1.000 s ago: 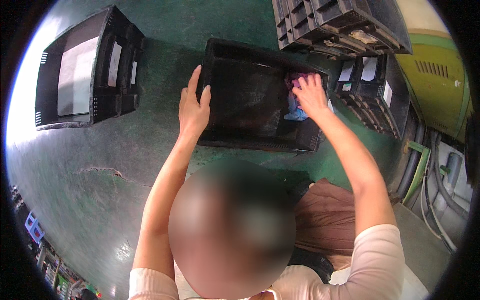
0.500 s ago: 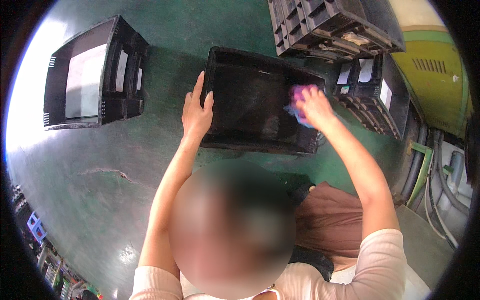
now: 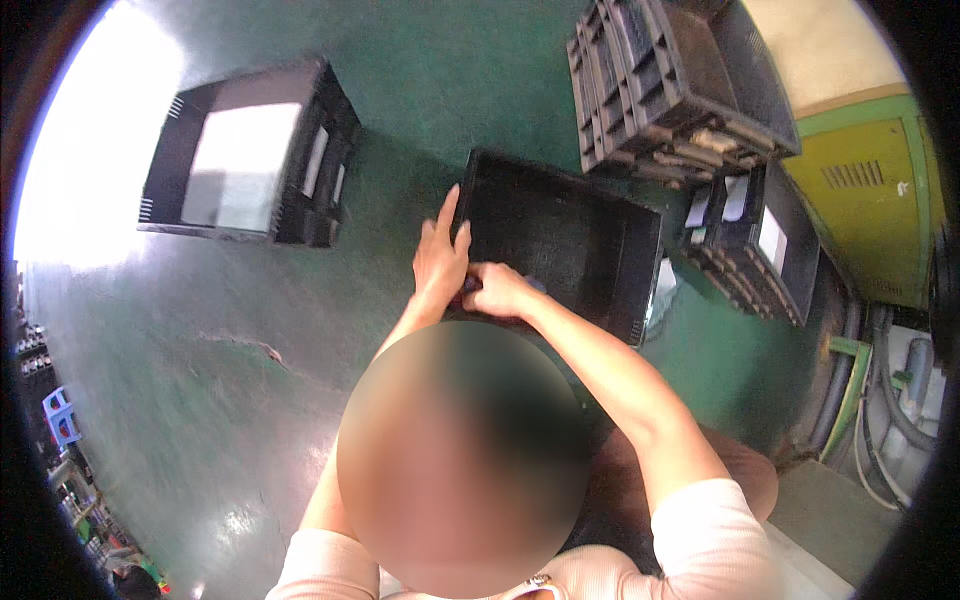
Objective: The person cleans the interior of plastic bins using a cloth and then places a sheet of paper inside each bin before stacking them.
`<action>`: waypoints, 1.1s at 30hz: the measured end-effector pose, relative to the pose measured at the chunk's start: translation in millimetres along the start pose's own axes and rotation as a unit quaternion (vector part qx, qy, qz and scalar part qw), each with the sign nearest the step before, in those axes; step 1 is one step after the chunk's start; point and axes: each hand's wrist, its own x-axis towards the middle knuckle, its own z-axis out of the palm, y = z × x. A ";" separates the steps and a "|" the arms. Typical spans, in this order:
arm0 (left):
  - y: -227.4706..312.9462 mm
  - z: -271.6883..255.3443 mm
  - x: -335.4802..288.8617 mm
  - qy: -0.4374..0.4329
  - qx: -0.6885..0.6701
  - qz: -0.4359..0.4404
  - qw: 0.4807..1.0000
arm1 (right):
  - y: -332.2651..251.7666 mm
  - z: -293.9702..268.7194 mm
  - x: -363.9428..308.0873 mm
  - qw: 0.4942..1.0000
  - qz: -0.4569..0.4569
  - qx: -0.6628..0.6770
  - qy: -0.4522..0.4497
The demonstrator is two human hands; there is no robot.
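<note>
A shallow black plastic crate lies on the floor in front of me, its inside facing up. My left hand holds the crate's left wall, the index finger stretched along the outside and the thumb at the rim. Inside the near left corner, close to the left hand, my right hand is closed on a purple and blue cloth. Most of the cloth is hidden under the fingers, and a bluish bit shows beside the wrist.
Another black crate with a white sheet stands at the far left. Stacked grey-black crates rise at the far right, with labelled black crates nearer. A yellow-green cabinet and pipes line the right side. A blue stool is far left.
My right hand has swept the cloth from the crate's right end to its near left corner. My left hand stays at the left wall. The whole view has shifted, with things appearing lower and further right.
</note>
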 end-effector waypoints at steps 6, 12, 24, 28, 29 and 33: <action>-42.2 -38.7 -83.6 0.183 -0.167 -0.089 0.965 | -52.0 -101.7 -87.7 0.967 -0.229 0.018 0.114; -54.8 -21.1 -153.2 0.325 -0.349 -0.238 0.846 | -72.5 -158.9 -209.4 0.995 -0.058 0.058 0.054; 62.2 -4.5 26.6 -0.055 -0.584 -0.235 0.775 | -51.8 -143.6 -301.7 0.986 -0.122 0.054 0.096; 156.8 -0.6 -26.8 -0.231 -0.413 -0.200 0.858 | -31.7 -161.7 -321.4 0.990 -0.093 0.010 0.107; 168.6 4.8 -46.4 -0.322 -0.396 -0.178 0.841 | -29.3 -166.3 -325.8 0.991 -0.094 0.002 0.098; 184.3 19.5 -118.3 -0.511 -0.571 -0.162 0.621 | -32.5 -169.8 -326.0 0.981 -0.179 -0.056 0.046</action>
